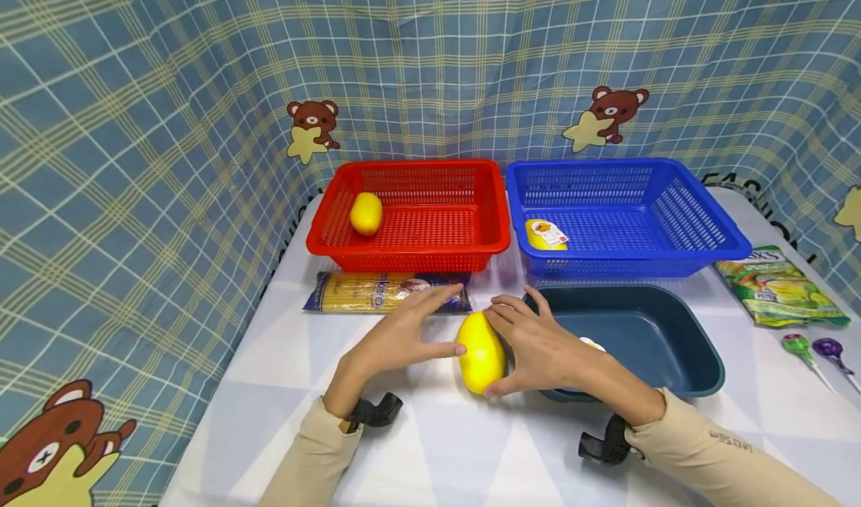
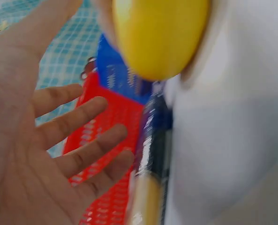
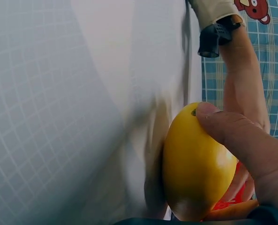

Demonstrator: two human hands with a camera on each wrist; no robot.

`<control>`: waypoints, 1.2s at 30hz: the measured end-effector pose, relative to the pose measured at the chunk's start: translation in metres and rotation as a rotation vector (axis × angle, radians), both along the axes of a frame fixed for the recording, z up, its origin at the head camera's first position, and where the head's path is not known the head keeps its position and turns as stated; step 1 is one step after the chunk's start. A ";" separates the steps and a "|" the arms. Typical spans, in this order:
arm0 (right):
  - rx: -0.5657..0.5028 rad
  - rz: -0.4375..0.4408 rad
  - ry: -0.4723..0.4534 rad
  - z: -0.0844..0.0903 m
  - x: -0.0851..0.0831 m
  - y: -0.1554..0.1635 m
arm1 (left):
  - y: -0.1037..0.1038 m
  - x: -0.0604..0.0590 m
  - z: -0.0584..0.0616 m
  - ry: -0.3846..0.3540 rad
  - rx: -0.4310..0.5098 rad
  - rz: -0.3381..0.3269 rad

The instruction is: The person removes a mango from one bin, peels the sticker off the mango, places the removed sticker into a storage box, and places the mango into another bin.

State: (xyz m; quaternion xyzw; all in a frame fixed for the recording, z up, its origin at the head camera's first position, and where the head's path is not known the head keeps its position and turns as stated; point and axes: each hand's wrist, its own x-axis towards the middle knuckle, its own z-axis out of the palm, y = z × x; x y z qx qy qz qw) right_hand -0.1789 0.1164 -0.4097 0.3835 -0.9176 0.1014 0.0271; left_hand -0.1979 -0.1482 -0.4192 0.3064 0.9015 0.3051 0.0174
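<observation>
**Yellow fruit between both hands**

The yellow fruit (image 1: 480, 352) lies on the surface (image 1: 430, 432), long axis running away from you. Your right hand (image 1: 538, 350) grasps its right side, thumb curled at the near end; your left hand (image 1: 397, 335), released with fingers straight, touches its left side.

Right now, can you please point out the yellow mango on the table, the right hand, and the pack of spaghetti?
yellow mango (image 1: 479, 351), head view, on the middle of its skin.
right hand (image 1: 538, 346), head view, on the back of the hand.
pack of spaghetti (image 1: 366, 292), head view, on its yellow middle part.
</observation>
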 end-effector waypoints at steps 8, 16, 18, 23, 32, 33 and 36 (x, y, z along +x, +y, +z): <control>0.000 -0.002 -0.015 0.001 0.000 0.000 | -0.029 -0.011 0.019 0.164 0.224 0.119; -0.007 0.005 -0.011 0.001 0.000 0.000 | -0.063 -0.020 0.026 0.258 0.319 0.208; -0.010 0.005 -0.019 0.000 0.000 0.000 | -0.071 -0.021 0.026 0.256 0.339 0.232; -0.012 0.004 -0.039 0.000 0.002 -0.002 | -0.090 -0.025 0.026 0.298 0.378 0.314; -0.010 0.001 -0.050 0.002 0.003 -0.002 | -0.122 -0.043 0.025 0.427 0.412 0.539; -0.010 0.001 -0.052 0.002 0.003 -0.002 | -0.125 -0.044 0.023 0.425 0.413 0.566; -0.004 0.002 -0.060 0.003 0.003 -0.002 | -0.132 -0.049 0.019 0.410 0.420 0.621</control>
